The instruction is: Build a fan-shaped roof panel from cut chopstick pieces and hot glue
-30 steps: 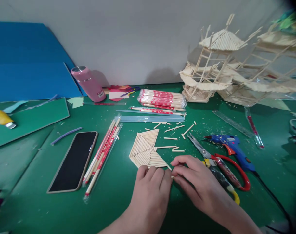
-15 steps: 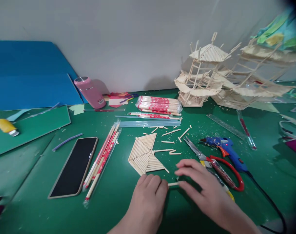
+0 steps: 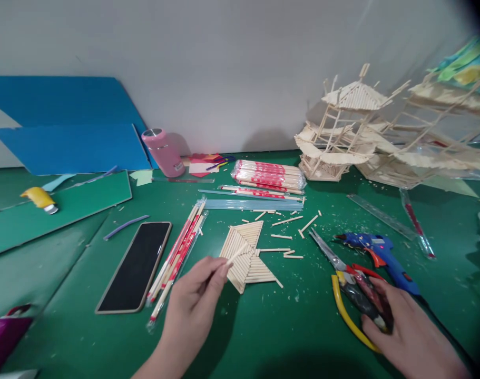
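Just right of the phone [image 3: 135, 266] and wrapped chopsticks [image 3: 176, 258], the left hand [image 3: 196, 300] pinched a short stick [image 3: 238, 253] over the stick panel [image 3: 251, 234]. A moment earlier both hands had met below it. Bare green mat [image 3: 295, 331] lay open at lower centre. The right hand [image 3: 409, 337], now at lower right, gripped the yellow-handled cutters [image 3: 348, 316].

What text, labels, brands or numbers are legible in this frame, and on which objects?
No text can be read.
Pink bottle: small white label, too small to read.
Chopstick pack and loose wrapped chopsticks: red print, blurred.
Clear ruler: markings too small.
Wooden stick in left hand, cutters in right hand: no print seen.
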The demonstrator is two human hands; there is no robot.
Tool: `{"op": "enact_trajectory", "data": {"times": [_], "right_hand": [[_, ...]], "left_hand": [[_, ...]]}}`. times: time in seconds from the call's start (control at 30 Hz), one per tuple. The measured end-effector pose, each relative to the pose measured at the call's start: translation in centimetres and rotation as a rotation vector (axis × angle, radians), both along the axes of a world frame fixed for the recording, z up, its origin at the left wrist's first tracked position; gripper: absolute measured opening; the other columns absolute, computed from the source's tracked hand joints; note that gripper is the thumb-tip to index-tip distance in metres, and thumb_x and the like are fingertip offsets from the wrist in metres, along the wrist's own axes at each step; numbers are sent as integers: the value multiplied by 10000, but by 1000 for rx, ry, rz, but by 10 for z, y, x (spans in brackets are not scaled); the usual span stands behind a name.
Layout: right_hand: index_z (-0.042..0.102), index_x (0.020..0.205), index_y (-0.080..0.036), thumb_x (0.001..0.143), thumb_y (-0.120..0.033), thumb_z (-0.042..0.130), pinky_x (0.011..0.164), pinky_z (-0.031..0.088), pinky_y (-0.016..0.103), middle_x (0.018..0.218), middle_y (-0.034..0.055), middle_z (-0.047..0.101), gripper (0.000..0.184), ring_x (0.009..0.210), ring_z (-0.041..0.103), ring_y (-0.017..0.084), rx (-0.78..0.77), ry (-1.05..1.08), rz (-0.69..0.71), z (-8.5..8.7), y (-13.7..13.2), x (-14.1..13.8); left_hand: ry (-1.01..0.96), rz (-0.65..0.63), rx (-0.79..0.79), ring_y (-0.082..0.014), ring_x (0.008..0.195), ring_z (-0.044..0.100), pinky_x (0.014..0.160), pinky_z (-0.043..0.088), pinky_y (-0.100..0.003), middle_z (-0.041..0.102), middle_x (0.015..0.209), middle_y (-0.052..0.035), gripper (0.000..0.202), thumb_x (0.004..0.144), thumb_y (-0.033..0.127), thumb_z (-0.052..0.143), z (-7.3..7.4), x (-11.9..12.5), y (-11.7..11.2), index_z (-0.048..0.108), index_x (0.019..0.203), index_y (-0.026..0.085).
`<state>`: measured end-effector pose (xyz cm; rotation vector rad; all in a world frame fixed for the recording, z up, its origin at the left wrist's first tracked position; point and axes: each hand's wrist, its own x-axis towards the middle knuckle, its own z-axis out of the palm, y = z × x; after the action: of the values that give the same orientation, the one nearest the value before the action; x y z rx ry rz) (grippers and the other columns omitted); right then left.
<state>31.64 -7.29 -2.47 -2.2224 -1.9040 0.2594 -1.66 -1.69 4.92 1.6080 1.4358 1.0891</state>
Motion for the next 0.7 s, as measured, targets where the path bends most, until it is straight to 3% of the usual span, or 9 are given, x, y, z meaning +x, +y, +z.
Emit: {"op": "enact_trajectory", "data": {"times": [0.13, 0.23, 0.33, 0.4, 0.53, 0.6, 0.7], "right_hand": [[464, 1095, -142, 668, -351, 479, 776, 482, 435, 1034, 143, 592, 476, 896, 602, 299, -73, 20, -66, 4, 4, 6], [476, 1083, -176, 669, -380, 496, 720, 520, 399, 1026, 125, 622, 463, 852, 636, 286, -68, 114, -61, 6, -1, 8], [446, 1139, -200, 716, -365, 487, 783, 514, 340, 1144, 116, 584, 456, 989, 599, 269, 14, 259, 29, 15, -5, -3], [425, 1175, -213, 732, -332, 497, 816, 501, 292, 1218, 106, 545, 464, 1063, 561, 254, 21, 354, 95, 23, -4, -18], [417, 1159, -225, 646, -291, 603, 742, 521, 234, 1154, 96, 593, 550, 967, 618, 236, -184, 440, 108, 32, 0, -55], [376, 1197, -221, 569, -278, 638, 749, 523, 292, 1159, 110, 580, 682, 953, 617, 262, -206, 410, 76, 28, -2, -67], [353, 1239, -206, 515, -294, 655, 814, 481, 426, 1218, 145, 526, 789, 1027, 562, 331, -121, 333, 108, 17, -6, -74]], "left_hand": [[-345, 111, -183, -100, 645, 463, 571, 386, -197, 541, 688, 4, 158, 805, 316, 568, -1, 7, 13, 630, 822, 172], [-519, 95, -257, -82, 595, 429, 535, 362, -183, 521, 639, 18, 181, 786, 339, 593, -5, 17, 16, 641, 844, 175], [-622, 66, -315, -74, 576, 416, 536, 359, -177, 485, 596, 29, 196, 772, 357, 607, -9, 25, 15, 649, 828, 174], [-629, 53, -330, -80, 591, 425, 560, 370, -187, 484, 602, 25, 204, 773, 363, 603, -14, 27, 13, 651, 829, 173], [-515, 32, -312, -83, 576, 410, 542, 353, -194, 484, 607, 17, 212, 795, 359, 573, -26, 26, 9, 649, 815, 162], [-482, 27, -296, -85, 567, 406, 529, 342, -192, 485, 598, 16, 215, 798, 352, 567, -28, 25, 9, 648, 786, 153], [-446, 15, -265, -90, 554, 404, 514, 330, -192, 489, 571, 16, 213, 785, 335, 582, -25, 25, 9, 647, 725, 141]]}}
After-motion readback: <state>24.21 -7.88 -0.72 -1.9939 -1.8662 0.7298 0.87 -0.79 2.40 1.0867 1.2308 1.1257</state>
